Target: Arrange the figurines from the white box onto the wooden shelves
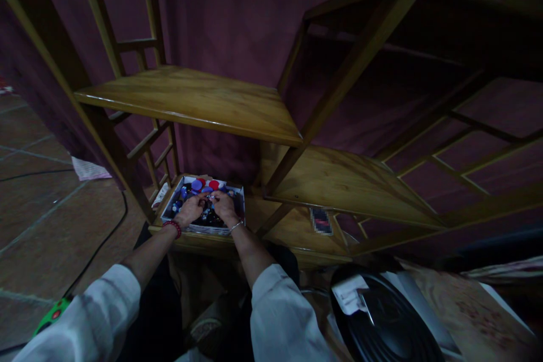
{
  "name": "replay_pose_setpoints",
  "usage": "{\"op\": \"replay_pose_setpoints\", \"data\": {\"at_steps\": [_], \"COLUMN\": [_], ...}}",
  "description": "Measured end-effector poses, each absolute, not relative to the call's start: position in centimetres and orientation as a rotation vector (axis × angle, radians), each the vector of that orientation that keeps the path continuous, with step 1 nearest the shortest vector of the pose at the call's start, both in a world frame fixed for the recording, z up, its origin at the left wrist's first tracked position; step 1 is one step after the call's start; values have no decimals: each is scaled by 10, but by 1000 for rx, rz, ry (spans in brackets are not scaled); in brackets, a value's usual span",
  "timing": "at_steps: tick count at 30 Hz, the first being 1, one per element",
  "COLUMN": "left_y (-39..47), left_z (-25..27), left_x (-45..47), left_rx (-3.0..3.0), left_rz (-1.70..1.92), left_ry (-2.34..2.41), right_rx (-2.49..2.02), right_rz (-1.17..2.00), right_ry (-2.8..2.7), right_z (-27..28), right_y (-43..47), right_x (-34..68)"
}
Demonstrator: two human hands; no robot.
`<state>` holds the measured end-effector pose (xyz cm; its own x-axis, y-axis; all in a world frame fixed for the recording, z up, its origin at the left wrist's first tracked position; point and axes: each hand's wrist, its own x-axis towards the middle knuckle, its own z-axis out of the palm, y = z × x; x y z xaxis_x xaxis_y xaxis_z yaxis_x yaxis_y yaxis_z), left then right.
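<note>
A shallow cardboard box (240, 195) with whitish sides sits on the low wooden shelf, full of small items. Among them are red caps (214, 185) and purple-blue caps (197, 185), with dark small pieces in the middle. My left hand (192, 210), a red beaded bracelet at its wrist, reaches into the box from the left. Close beside it, my right hand (224, 207) comes in from the right, wearing a pale bracelet. The fingers of both hands are bent together, nearly meeting over the contents. Whatever small thing is between the fingertips is too small to name.
A wooden shelf board (190, 99) overhangs the box, and slanted posts frame it. On a lower board to the right lies a blurred dark rectangular item (321, 221). A black ridged object (394, 317) stands at lower right. A green and red device (54, 315) with a cable lies on the floor.
</note>
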<state>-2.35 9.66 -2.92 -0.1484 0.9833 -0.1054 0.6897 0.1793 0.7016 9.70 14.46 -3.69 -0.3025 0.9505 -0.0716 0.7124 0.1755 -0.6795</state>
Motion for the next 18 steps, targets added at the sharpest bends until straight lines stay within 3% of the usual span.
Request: {"op": "replay_pose_setpoints", "data": {"at_steps": [18], "left_y": [95], "left_z": [-26], "left_x": [-23], "left_rx": [1592], "left_rz": [677], "left_ry": [1847], "right_rx": [-1470], "right_rz": [836], "right_ry": [-2229], "right_z": [-36], "right_y": [140], "right_x": [100]}}
